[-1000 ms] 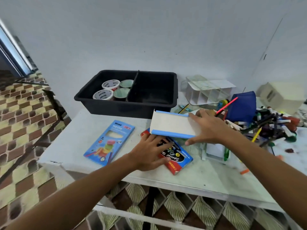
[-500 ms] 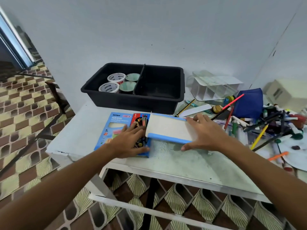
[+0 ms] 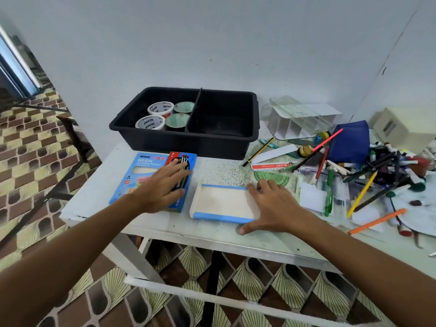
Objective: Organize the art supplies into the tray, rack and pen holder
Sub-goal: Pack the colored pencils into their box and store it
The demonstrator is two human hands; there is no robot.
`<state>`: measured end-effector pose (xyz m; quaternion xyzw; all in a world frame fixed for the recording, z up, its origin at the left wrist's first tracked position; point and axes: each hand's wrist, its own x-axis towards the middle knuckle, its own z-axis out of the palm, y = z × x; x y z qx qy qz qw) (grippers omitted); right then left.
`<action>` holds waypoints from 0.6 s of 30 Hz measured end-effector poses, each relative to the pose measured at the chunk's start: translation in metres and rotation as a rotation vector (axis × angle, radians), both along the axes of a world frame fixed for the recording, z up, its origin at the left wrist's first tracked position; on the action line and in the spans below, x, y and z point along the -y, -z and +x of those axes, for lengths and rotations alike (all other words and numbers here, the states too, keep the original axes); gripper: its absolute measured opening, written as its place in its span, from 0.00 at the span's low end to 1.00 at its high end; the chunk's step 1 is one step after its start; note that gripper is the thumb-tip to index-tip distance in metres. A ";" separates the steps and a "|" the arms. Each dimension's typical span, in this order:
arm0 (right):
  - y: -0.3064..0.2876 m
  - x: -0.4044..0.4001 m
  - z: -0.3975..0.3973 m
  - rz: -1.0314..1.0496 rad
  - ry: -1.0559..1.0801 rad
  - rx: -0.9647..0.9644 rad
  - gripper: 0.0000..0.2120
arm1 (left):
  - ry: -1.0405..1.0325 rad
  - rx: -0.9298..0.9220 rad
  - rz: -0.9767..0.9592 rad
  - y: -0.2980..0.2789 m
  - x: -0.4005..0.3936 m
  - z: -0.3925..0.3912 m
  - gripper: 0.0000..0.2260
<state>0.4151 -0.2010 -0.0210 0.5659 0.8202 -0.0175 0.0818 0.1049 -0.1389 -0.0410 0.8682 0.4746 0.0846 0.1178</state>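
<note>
Since half a second ago, both boxes under the left hand (image 3: pixel 162 185) have slid further left and the white pad (image 3: pixel 221 204) has come down flat on the table (image 3: pixel 212 234), clear of them. Left hand: fingers spread and straight, pressing flat on the dark pencil box (image 3: pixel 182 175), which overlaps the blue neon box (image 3: pixel 139 175). Right hand (image 3: pixel 271 206): fingers straight, resting on the pad's right edge, thumb on the table at its near corner. Tray (image 3: pixel 184 142) stands just behind, its right compartment bare, four jars (image 3: pixel 155 108) in the left.

Judgement: the flat items are being sorted for the tray. Square the two boxes into one stack before lifting; grip by the long edges, not by pressing. Keep clear of the loose pens (image 3: pixel 377 171) at right.
</note>
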 end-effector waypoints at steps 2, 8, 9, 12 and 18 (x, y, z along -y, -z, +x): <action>0.005 -0.003 0.000 0.010 -0.001 -0.013 0.59 | 0.107 0.003 0.086 -0.002 0.007 0.019 0.33; 0.019 -0.008 0.004 0.043 -0.017 -0.001 0.61 | 0.267 -0.364 0.070 0.005 0.020 0.067 0.38; 0.021 -0.008 0.006 0.050 -0.020 0.002 0.61 | 0.261 -0.398 0.035 0.006 0.020 0.068 0.40; 0.026 -0.008 0.009 0.059 -0.028 -0.024 0.59 | 0.246 -0.408 -0.017 0.004 0.017 0.068 0.42; 0.014 -0.009 0.015 0.062 -0.017 -0.295 0.49 | 0.209 -0.362 -0.113 -0.011 0.009 0.077 0.42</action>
